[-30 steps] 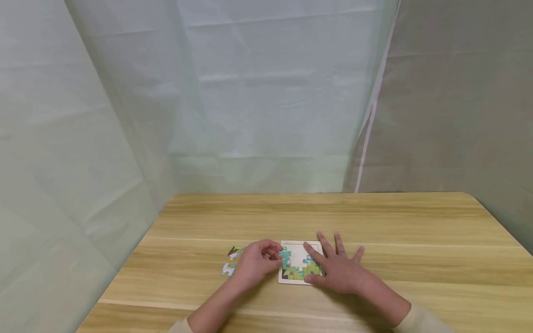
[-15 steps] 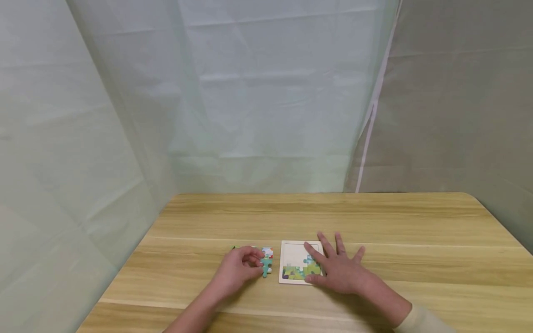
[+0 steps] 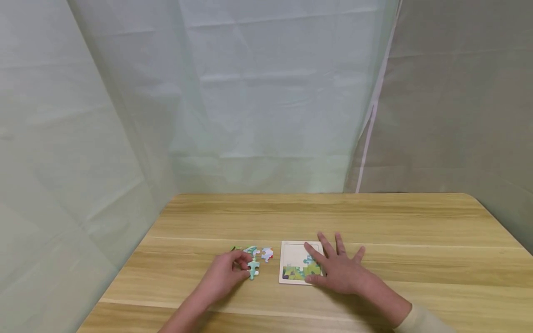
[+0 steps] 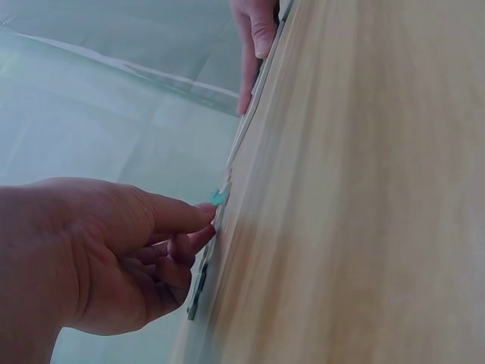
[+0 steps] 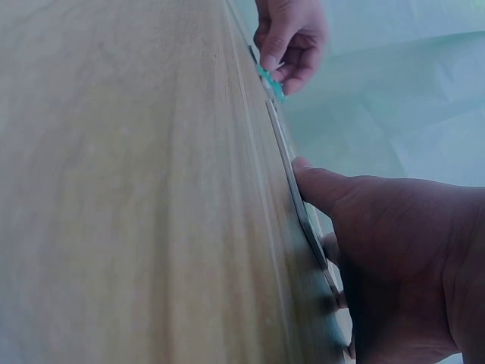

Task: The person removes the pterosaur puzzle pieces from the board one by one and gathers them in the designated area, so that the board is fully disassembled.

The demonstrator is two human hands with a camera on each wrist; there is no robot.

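Note:
My left hand (image 3: pixel 224 274) pinches a teal jigsaw piece (image 3: pixel 253 268) between thumb and fingers, left of the square puzzle tray (image 3: pixel 293 253). In the right wrist view the teal piece (image 5: pixel 270 82) shows at the left hand's fingertips. My right hand (image 3: pixel 343 273) rests with spread fingers on the tray's right side. Green and yellow pieces (image 3: pixel 294 273) are fitted along the tray's bottom and lower right, partly under the right hand. Bare pale wood shows in its upper left.
Loose jigsaw pieces lie beside the left hand, among them a white one with red (image 3: pixel 267 253) and a green and white one (image 3: pixel 251 250). Others are partly hidden behind the hand. The wooden table (image 3: pixel 399 222) ends at pale cloth walls.
My left hand has moved left from the tray with the teal piece, uncovering the tray's left side, and now is over the loose pieces. The right hand has stayed in place.

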